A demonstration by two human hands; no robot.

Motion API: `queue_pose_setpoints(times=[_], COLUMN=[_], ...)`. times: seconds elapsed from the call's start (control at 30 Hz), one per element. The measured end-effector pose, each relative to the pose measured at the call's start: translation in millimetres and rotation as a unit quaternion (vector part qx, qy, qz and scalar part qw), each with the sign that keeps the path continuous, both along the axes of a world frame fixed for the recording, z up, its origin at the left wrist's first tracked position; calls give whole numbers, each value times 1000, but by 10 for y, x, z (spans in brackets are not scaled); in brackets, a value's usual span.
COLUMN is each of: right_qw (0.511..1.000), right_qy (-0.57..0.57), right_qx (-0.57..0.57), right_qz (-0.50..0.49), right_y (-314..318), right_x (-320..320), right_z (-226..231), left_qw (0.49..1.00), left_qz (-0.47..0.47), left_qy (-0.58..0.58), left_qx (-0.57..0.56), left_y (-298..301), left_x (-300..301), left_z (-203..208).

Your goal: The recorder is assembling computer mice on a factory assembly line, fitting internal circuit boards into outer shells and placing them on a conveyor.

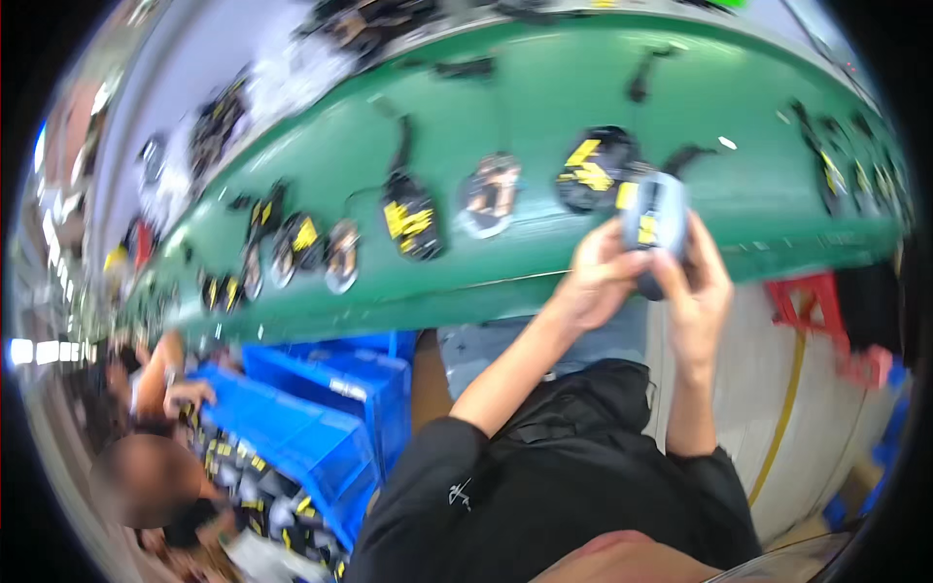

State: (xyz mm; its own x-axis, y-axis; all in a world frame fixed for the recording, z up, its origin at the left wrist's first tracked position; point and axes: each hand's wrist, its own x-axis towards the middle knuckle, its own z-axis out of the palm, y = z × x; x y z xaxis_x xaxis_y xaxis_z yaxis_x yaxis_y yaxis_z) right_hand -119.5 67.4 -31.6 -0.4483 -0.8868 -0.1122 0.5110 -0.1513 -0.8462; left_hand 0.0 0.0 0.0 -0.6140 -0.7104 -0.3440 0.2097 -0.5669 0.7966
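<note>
Both hands are closed on a grey, rounded, palm-sized device [666, 209] with yellow stickers and a dark stripe, held up over the near edge of the green conveyor belt [544, 92]. My left hand [600, 274] grips its lower left side, thumb in front. My right hand [698, 291] holds the right side, with its thumb near the bottom. A dark part shows below the device, between the hands; its shape is blurred. Just behind and left lies a black oval piece [601, 167] with yellow stickers, next to a clear casing [491, 194] with brownish inner parts.
More black stickered pieces [413, 216] lie along the belt. Blue crates [326, 394] stand at the lower left, beside a co-worker's hand [190, 395] and a heap of similar devices [258, 476]. A red stool [809, 301] is at the right. Plastic bags [301, 73] line the far side.
</note>
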Motion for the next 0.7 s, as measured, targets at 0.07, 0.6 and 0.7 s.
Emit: queue_pose_setpoints(times=[0.07, 0.6, 0.7], right_qw=[991, 947, 941], right_qy=[83, 237, 245], right_qx=[95, 214, 233], right_qz=[-39, -26, -31], right_y=[156, 670, 633], right_x=[-383, -2036, -2012], right_z=[-386, -431, -463], left_qw=[992, 983, 988], left_qz=[17, 43, 56], left_qy=[109, 175, 142], left_qx=[58, 46, -7], left_y=[115, 793, 765], left_x=[-395, -1901, -1833], left_z=[-446, -964, -1049])
